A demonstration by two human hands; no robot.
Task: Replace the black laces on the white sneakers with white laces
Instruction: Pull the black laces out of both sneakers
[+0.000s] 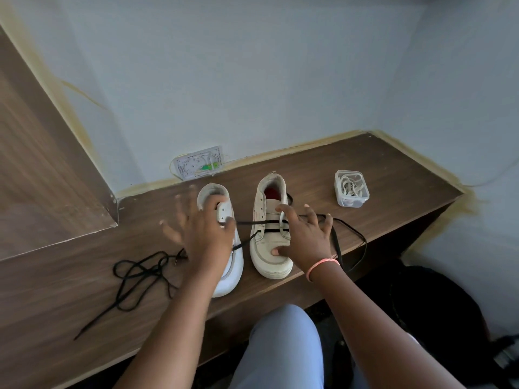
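Wooden desk (379, 164): running along a pale wall, bearing all items below.

Left sneaker (229, 272): white, standing toe toward the person, no lace showing in its visible eyelets. The left hand (206, 234) is lying over its middle, fingers spread and straight, motion-blurred; whether the thumb is pinching anything, I cannot tell.

Right sneaker (268, 248): white, standing just beside the left one, toe toward the person, red insole showing in the opening. A black lace (351, 240) is still crossing its lower eyelets in two bars; one end is stretching left toward the left hand, the rest is looping off to the right and hanging over the desk's front edge.

Right hand (304, 240): resting on the right sneaker, thumb pressing on the toe cap, fingers spread and fairly straight over the laced part, gripping nothing that shows. A pink band (321, 266) is sitting on its wrist.

Loose black lace (134, 276): lying in a tangle on the desk to the left of both sneakers, apart from them.

Clear plastic box (351, 188): standing on the desk well to the right of the sneakers, holding coiled white laces (349, 185).

White socket plate (198, 166): sitting on the wall behind the sneakers.
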